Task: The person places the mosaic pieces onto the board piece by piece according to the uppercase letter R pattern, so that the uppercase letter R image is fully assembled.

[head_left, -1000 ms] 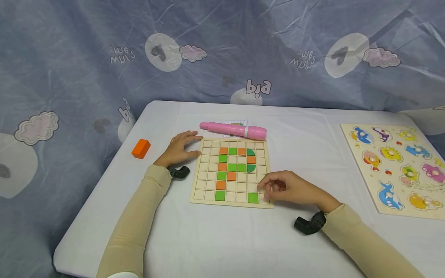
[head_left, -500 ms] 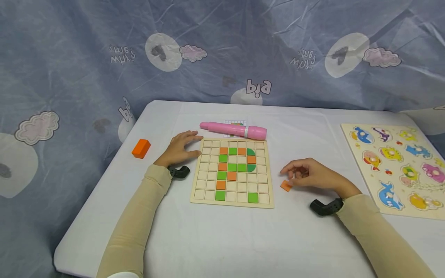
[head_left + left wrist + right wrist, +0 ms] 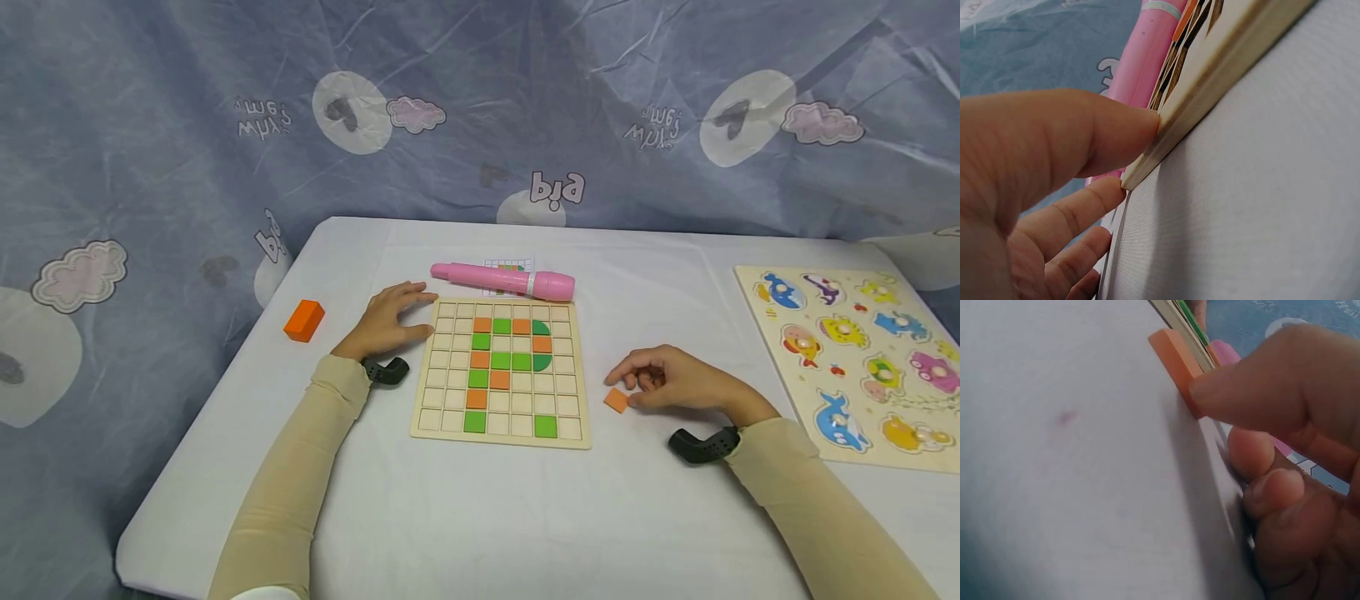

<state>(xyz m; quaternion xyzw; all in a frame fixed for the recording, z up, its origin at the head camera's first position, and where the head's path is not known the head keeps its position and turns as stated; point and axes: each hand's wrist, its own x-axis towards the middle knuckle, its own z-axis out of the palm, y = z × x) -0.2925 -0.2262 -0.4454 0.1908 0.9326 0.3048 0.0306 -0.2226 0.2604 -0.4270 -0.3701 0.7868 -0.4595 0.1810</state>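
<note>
In the head view, a wooden grid board (image 3: 448,423) lies flat, with green and orange tiles in several cells. My left hand (image 3: 386,322) rests at its left edge; the thumb (image 3: 1116,140) touches the board's side and a fingertip meets its corner. To the right of the board, an orange square tile (image 3: 617,401) lies on the white cloth. My right hand (image 3: 667,379) is beside it, thumb (image 3: 1229,394) touching the tile's edge. The index fingertip is close to the tile's far corner, and the other fingers are loosely bent. Index contact is hidden in the right wrist view.
A pink pen-shaped object (image 3: 502,281) lies behind the board, partly covering a small pattern card (image 3: 510,265). Far left stands an orange block (image 3: 304,321). At the right lies an animal puzzle board (image 3: 855,367). A patterned curtain (image 3: 480,108) hangs behind the table.
My right hand has moved from the board's lower right corner rightward to the orange tile, which now shows. Over the last half second it has barely shifted. My left hand has stayed still.
</note>
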